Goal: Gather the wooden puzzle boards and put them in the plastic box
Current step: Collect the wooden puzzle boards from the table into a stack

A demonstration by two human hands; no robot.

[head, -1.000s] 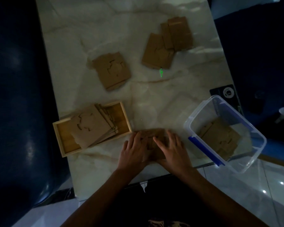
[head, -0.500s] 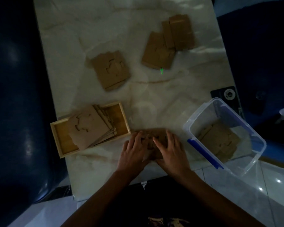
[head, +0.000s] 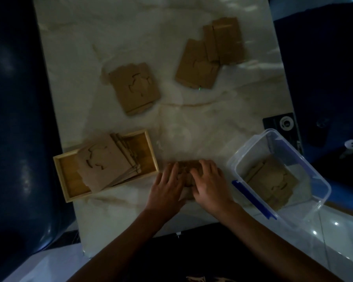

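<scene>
Wooden flat puzzle boards (head: 186, 168) under left hand (head: 167, 185), right hand (head: 209, 183), marble table (head: 202, 121)

Dim head view, seemingly straight down

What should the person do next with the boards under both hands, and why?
Probably lift that small stack and carry it right into the plastic box. The left hand and right hand both lie on it, the open box beside them already holds boards, and other piles still wait on the table.
</scene>
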